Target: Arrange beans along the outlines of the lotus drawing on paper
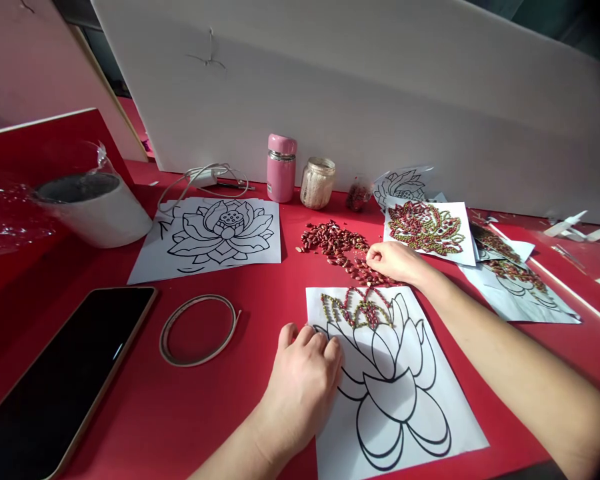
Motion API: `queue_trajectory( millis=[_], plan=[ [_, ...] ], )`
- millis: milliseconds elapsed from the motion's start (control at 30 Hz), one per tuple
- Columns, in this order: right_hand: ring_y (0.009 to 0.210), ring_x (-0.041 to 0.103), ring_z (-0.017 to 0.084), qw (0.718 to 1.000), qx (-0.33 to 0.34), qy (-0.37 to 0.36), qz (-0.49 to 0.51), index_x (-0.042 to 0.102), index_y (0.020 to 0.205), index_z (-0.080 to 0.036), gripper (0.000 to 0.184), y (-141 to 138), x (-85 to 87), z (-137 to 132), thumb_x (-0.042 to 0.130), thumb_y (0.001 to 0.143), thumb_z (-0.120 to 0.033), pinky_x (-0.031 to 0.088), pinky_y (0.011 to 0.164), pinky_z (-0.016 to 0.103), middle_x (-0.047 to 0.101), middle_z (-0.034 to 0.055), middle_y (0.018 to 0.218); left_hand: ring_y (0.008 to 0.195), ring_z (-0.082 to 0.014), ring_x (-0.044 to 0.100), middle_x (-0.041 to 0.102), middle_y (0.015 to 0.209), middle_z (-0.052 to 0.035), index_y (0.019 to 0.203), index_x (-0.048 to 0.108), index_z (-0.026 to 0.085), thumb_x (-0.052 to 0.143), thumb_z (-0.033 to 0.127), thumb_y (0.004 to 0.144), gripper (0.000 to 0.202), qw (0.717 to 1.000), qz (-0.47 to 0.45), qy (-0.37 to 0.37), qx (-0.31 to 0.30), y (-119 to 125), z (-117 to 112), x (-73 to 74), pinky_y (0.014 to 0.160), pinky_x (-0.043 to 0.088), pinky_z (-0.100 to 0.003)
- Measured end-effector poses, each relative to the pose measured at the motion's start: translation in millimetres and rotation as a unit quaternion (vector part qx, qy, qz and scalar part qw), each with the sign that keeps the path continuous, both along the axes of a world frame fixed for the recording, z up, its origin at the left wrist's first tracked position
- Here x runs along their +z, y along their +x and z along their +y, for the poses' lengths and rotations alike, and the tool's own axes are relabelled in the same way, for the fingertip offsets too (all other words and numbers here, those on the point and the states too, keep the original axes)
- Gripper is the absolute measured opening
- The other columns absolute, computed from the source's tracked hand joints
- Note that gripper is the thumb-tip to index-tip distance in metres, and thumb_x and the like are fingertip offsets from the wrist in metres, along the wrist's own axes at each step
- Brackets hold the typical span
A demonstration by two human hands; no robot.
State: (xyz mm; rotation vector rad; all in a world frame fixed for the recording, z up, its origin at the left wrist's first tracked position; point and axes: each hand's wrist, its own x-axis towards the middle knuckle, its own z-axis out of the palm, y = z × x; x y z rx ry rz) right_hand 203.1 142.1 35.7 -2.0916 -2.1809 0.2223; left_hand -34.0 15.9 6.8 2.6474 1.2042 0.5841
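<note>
A white sheet with a lotus line drawing (390, 400) lies before me on the red table. Red and green beans line some petals at its top. My left hand (305, 373) rests on the sheet's left edge, fingers curled together; whatever they may hold is hidden. Beyond the sheet's top edge, my right hand (393, 260) reaches into loose red beans (335, 240) with its fingers pinched. I cannot make out what sits between those fingertips.
A phone (65, 387), a roll of tape (200, 330) and a lotus printout (220, 233) lie leftward. Behind stand a white container (97, 213), a pink flask (281, 170) and a glass jar (317, 185). A bean-covered lotus picture (425, 228) and glue bottles (565, 223) lie rightward.
</note>
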Motion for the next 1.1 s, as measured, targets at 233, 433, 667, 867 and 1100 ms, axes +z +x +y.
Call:
queue_trajectory(
  millis=[233, 433, 667, 867, 1100],
  plan=[
    [0.057, 0.046, 0.011, 0.994, -0.043, 0.025, 0.096, 0.052, 0.065, -0.019, 0.013, 5, 1.8, -2, 0.044, 0.073, -0.027, 0.033, 0.053, 0.024, 0.057, 0.0009, 0.066, 0.064, -0.0157, 0.044, 0.051, 0.064, -0.0013, 0.074, 0.053, 0.018, 0.039, 0.016, 0.083, 0.016, 1.000, 0.005, 0.002, 0.003, 0, 0, -0.2, 0.068, 0.029, -0.035],
    [0.059, 0.049, 0.010, 0.960, -0.011, -0.042, 0.277, 0.045, 0.077, -0.019, 0.027, -8, 7.4, -33, 0.031, 0.083, -0.041, 0.041, 0.052, 0.022, 0.055, 0.0014, 0.071, 0.064, -0.0152, 0.043, 0.051, 0.064, -0.0011, 0.074, 0.053, 0.018, 0.041, 0.016, 0.083, 0.015, 1.000, 0.003, 0.002, 0.005, 0, 0, -0.5, 0.068, 0.028, -0.034],
    [0.077, 0.051, 0.012, 0.893, 0.073, -0.079, 0.437, 0.045, 0.079, -0.021, 0.017, -48, 6.0, -89, 0.039, 0.084, -0.037, 0.045, 0.066, 0.026, 0.053, 0.0028, 0.085, 0.064, -0.0155, 0.044, 0.051, 0.064, -0.0007, 0.077, 0.053, 0.017, 0.040, 0.015, 0.083, 0.015, 1.000, 0.009, -0.003, 0.014, 1, -1, -0.4, 0.068, 0.028, -0.035],
    [0.116, 0.038, 0.021, 0.969, 0.114, 0.066, 0.209, 0.049, 0.076, -0.021, 0.013, -72, -15.7, -121, 0.040, 0.084, -0.026, 0.034, 0.093, 0.040, 0.046, 0.0078, 0.116, 0.063, -0.0152, 0.043, 0.051, 0.062, -0.0005, 0.076, 0.053, 0.016, 0.041, 0.013, 0.082, 0.014, 1.000, 0.000, 0.013, 0.017, 2, -1, -3.5, 0.067, 0.028, -0.034],
    [0.116, 0.038, 0.025, 0.984, 0.081, 0.144, 0.074, 0.051, 0.074, -0.020, 0.013, -79, -28.0, -122, 0.042, 0.082, -0.025, 0.034, 0.089, 0.043, 0.040, 0.0091, 0.129, 0.061, -0.0145, 0.043, 0.050, 0.061, -0.0001, 0.071, 0.051, 0.017, 0.044, 0.013, 0.080, 0.012, 0.999, -0.009, 0.026, 0.020, 2, -1, -2.4, 0.065, 0.028, -0.032]
  ],
)
